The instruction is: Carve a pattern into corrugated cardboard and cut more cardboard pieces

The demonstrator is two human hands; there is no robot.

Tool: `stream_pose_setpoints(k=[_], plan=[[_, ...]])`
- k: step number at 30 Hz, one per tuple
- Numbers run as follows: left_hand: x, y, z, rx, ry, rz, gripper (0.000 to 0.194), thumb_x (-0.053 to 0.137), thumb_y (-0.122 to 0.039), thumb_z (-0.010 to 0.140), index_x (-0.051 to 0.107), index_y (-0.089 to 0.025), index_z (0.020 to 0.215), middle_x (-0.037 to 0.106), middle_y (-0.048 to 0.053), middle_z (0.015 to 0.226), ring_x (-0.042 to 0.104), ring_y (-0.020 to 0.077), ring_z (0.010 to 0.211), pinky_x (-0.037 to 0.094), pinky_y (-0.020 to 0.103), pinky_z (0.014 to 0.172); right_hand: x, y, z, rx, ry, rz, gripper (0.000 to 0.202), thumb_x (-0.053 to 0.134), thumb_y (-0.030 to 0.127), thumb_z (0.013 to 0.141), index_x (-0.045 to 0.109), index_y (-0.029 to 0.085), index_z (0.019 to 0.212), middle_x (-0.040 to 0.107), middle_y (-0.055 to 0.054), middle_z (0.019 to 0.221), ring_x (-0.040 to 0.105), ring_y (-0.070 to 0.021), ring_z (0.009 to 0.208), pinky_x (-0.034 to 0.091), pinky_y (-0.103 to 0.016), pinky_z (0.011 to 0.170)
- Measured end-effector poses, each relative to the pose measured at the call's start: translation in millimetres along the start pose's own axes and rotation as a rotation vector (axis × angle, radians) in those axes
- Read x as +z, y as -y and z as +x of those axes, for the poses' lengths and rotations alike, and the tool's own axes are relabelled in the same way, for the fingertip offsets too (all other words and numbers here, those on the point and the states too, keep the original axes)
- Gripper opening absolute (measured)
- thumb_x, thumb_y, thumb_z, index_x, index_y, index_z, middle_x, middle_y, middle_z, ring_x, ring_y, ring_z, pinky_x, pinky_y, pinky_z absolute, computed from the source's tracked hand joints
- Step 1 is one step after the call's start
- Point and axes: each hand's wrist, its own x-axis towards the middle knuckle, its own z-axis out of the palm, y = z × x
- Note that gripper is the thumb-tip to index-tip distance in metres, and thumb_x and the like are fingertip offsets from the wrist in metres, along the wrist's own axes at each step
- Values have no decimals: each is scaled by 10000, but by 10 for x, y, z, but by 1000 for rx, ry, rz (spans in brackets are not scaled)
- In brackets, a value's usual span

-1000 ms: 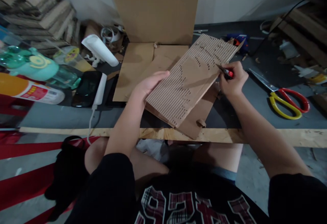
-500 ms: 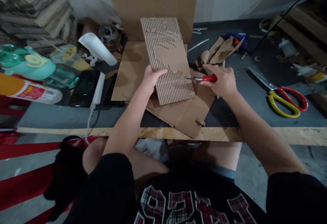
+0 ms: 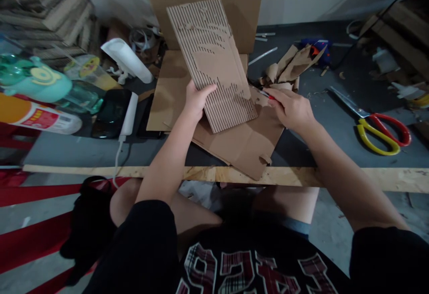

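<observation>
My left hand [image 3: 197,99] grips the left edge of a corrugated cardboard piece [image 3: 219,68], thumb on top. Ridges show over much of the piece, with smooth patches of paper in the middle and along the right. It is held tilted above other cardboard sheets [image 3: 241,146]. In my right hand [image 3: 291,108] is a red-handled craft knife [image 3: 271,96], mostly covered by the fingers. Its slim metal tip points left, close to the piece's right edge; whether they touch I cannot tell.
Torn paper scraps [image 3: 291,68] and a blue glue gun [image 3: 317,50] lie behind my right hand. Scissors [image 3: 372,124] with red and yellow handles are at right. On the left are bottles [image 3: 50,81], a black phone-like device [image 3: 111,113] and a white cable [image 3: 116,160].
The corrugated piece has tilted further, its top moving left and up. My right hand has shifted slightly right, drawing the knife tip from the ridged face to near the edge.
</observation>
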Motion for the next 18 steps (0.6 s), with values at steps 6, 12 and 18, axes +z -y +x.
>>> stream_pose_setpoints(k=[6, 12, 18], plan=[[-13, -4, -6, 32, -17, -29, 514, 849, -373, 604, 624, -245, 1049, 724, 91, 1228, 635, 345, 1279, 507, 469, 1134, -28, 70, -20, -46, 84, -73, 493, 394, 393, 1027, 671, 231, 1401, 734, -84, 1204, 698, -256, 1037, 508, -339, 719], [-13, 22, 2, 33, -8, -8, 541, 848, -411, 614, 628, -231, 1075, 703, 122, 1260, 614, 363, 1305, 491, 473, 1138, -32, 100, -45, 23, 56, -106, 446, 467, 487, 993, 755, 294, 1274, 773, -35, 1084, 706, -215, 922, 407, -323, 615], [0, -20, -2, 12, -30, -10, 524, 839, -380, 572, 619, -255, 1031, 712, 86, 1255, 623, 330, 1272, 511, 433, 1111, -17, 56, -28, 64, 26, -127, 426, 462, 500, 1010, 785, 310, 1212, 772, -35, 977, 701, -207, 884, 333, -321, 580]])
